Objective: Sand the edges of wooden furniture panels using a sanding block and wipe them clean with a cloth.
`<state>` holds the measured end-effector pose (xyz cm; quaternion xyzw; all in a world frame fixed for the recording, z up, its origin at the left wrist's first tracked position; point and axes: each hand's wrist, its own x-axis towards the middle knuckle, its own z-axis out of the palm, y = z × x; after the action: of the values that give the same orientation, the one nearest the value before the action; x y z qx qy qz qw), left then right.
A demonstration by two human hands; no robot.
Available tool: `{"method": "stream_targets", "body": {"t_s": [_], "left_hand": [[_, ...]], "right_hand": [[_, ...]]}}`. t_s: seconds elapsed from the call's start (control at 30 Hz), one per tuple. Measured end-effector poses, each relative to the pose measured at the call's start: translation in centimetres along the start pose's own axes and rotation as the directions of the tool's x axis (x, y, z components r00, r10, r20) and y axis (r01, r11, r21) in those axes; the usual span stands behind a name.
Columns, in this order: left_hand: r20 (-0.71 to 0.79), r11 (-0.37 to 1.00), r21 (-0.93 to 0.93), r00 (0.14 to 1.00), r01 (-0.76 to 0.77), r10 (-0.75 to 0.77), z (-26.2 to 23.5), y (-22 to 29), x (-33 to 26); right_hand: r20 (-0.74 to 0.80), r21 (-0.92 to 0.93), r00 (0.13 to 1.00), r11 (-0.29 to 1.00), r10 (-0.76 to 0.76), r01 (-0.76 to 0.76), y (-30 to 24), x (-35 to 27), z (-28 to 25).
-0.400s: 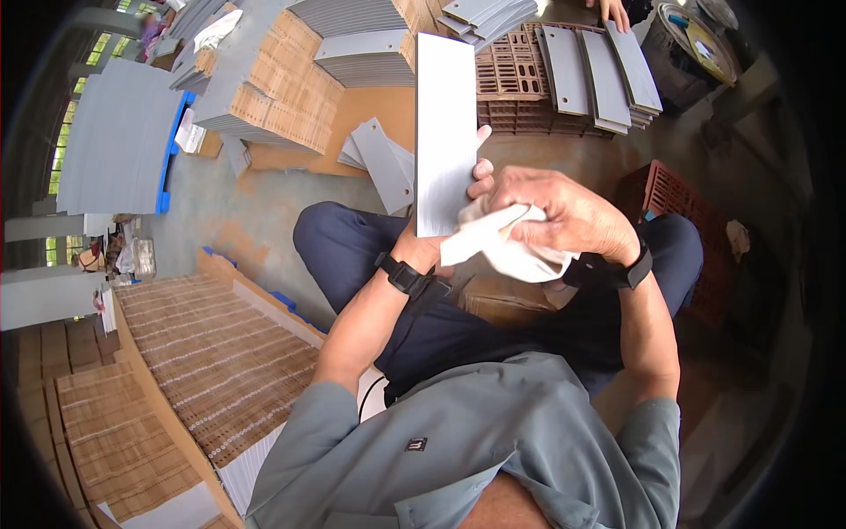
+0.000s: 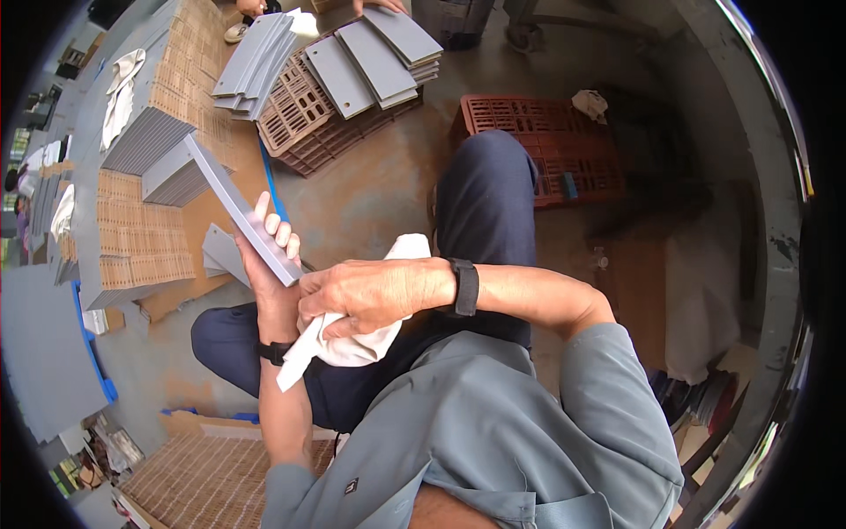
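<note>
In my left hand (image 2: 264, 275) is a narrow grey board (image 2: 240, 210), tilted and seen mostly along its long edge. The fingers wrap its right side, and the far end points up and to the left. My right hand (image 2: 374, 289) is closed on a crumpled white cloth (image 2: 366, 346), close to the board's near end. Part of the cloth hangs below the fingers, over my left wrist. Whether the cloth touches the board is hidden by the right hand.
Ahead, grey boards with holes (image 2: 377, 66) lie on a brown plastic crate (image 2: 295, 110), where another person's hand (image 2: 381, 4) rests. Tall board stacks (image 2: 145, 234) stand at left, with loose boards (image 2: 225, 253) nearby. A reddish crate (image 2: 538, 110) sits beyond my right knee.
My view has swung to the right. The board has turned from its broad face to its edge and tilted left. My right hand and cloth have come down to the board's near end.
</note>
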<state>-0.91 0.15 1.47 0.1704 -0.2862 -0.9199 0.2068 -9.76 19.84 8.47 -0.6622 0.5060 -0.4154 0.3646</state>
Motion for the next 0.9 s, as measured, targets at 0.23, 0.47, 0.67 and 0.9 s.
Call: {"method": "stream_targets", "body": {"t_s": [0.23, 0.47, 0.67, 0.9], "left_hand": [[-0.106, 0.918, 0.391, 0.988, -0.065, 0.115, 4.2, -2.7, 0.0], [0.15, 0.973, 0.163, 0.97, 0.166, -0.191, 7.2, -5.3, -0.5], [0.186, 0.97, 0.137, 0.957, 0.199, -0.223, 9.0, -6.0, -0.8], [0.168, 0.976, 0.12, 0.965, 0.183, -0.201, 9.8, -6.0, -0.4]], "right_hand": [[-0.135, -0.334, 0.926, 0.864, 0.353, -0.378, -5.0, -13.4, 3.0], [-0.442, 0.225, 0.864, 0.962, 0.242, -0.154, -6.4, -19.5, -0.1], [-0.968, 0.127, -0.007, 0.468, 0.249, -0.875, 5.4, -31.4, -6.8], [-0.882, 0.168, -0.149, 0.003, 0.448, -0.986, 16.9, -40.0, -6.8]]}}
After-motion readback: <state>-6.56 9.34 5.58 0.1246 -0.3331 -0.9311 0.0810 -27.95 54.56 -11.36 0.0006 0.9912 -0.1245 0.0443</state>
